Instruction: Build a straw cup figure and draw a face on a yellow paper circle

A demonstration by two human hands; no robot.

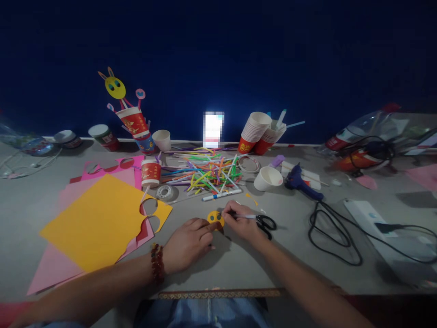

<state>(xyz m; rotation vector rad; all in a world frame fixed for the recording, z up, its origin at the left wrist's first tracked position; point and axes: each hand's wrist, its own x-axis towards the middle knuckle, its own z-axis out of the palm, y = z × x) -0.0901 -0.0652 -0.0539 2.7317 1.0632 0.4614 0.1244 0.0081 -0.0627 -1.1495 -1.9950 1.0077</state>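
A small yellow paper disc (pixel 212 214) with two dark round eyes lies on the table in front of me. My left hand (pixel 191 239) rests at its lower left, fingers bent, and holds it down with a fingertip. From the right, my right hand (pixel 239 221) pinches a pen (pixel 248 216) whose tip is at the disc's right edge. Black-handled scissors (pixel 266 224) lie just beyond that hand, partly covered by it. A capped white marker (pixel 221 195) is on the table beyond the disc.
Yellow and pink paper sheets (pixel 92 218) lie left, near a tape roll (pixel 164 192). Colourful pipe cleaners (pixel 208 171) are heaped centrally. A white cup (pixel 268 179) and stacked cups (pixel 254 132) stand right of them. A glue gun (pixel 302 182) and its cable (pixel 336 255) lie right.
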